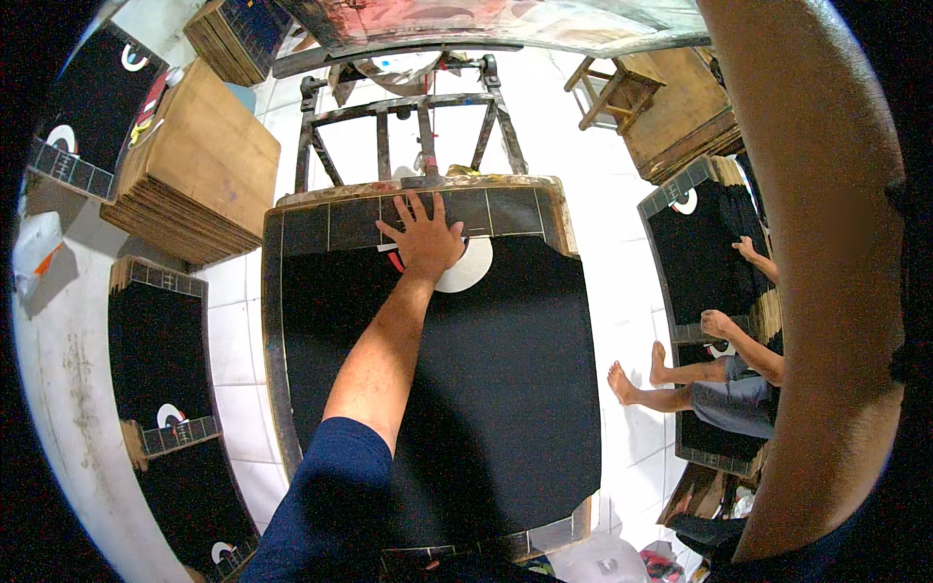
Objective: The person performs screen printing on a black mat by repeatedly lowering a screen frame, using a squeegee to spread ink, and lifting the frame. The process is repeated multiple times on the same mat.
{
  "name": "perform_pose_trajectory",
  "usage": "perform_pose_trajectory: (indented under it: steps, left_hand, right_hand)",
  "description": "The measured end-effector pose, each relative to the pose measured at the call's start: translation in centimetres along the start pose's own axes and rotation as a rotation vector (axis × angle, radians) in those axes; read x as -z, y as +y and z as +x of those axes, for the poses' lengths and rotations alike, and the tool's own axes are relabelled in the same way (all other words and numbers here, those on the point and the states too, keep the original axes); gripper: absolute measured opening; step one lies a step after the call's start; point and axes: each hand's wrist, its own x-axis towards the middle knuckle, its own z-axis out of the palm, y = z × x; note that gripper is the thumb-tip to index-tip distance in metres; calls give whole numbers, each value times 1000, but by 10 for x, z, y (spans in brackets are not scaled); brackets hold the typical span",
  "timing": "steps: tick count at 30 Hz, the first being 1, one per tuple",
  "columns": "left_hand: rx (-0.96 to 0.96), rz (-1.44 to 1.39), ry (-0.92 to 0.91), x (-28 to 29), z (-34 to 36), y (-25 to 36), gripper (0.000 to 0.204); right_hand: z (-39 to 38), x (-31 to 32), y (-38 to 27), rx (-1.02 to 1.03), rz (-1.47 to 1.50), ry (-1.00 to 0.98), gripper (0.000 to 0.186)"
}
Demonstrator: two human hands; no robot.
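Observation:
A board (277, 321) with a dark strip of white grid lines along its far end lies in front of me, covered by a large black fabric piece (476, 408). My left hand (428, 243) rests palm down at the fabric's far edge, fingers spread over the grid strip, holding nothing. Beneath its palm shows part of a white round shape (468, 268), with a bit of red and white on the other side; the rest is hidden. My right arm (816, 253) reaches up along the right side, and its hand is out of the picture.
Beyond the board stands a dark metal frame (408, 109), below a large paint-stained panel (466, 24). Stacked wooden boards (209, 151) and boards with black fabric (160, 350) line the left. At right, another person's hands (719, 325) are near similar boards, with a wooden stool (622, 94) beyond.

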Motion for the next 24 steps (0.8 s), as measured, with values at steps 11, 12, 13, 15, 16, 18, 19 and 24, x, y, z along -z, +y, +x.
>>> perform_pose_trajectory:
  steps: [11,12,13,15,16,18,19,24]
  left_hand:
    - [23,-969,296,33,5,-52,61]
    - [81,-1080,297,51,-8,-55,59]
    - [146,-1070,383,70,-26,-50,54]
    - [-24,-1507,500,114,-80,-39,53]
    - [14,-1783,601,134,-107,-28,52]
    - [-183,-2217,578,167,-166,-17,62]
    - [116,-2342,517,175,-187,-11,69]
    - [949,-2475,50,133,-223,-38,93]
  right_hand:
    - [-79,12,-26,-131,-86,-138,91]
    - [-92,11,-27,-142,-71,-180,90]
    - [-108,9,-25,-155,-56,-224,90]
    - [-164,-19,-30,44,-113,123,85]
    - [-188,-29,-28,140,-171,203,76]
    - [-247,-53,-29,199,-68,367,67]
    - [-284,-65,-32,158,-42,271,64]
    - [-434,-117,-59,-63,-7,-268,49]
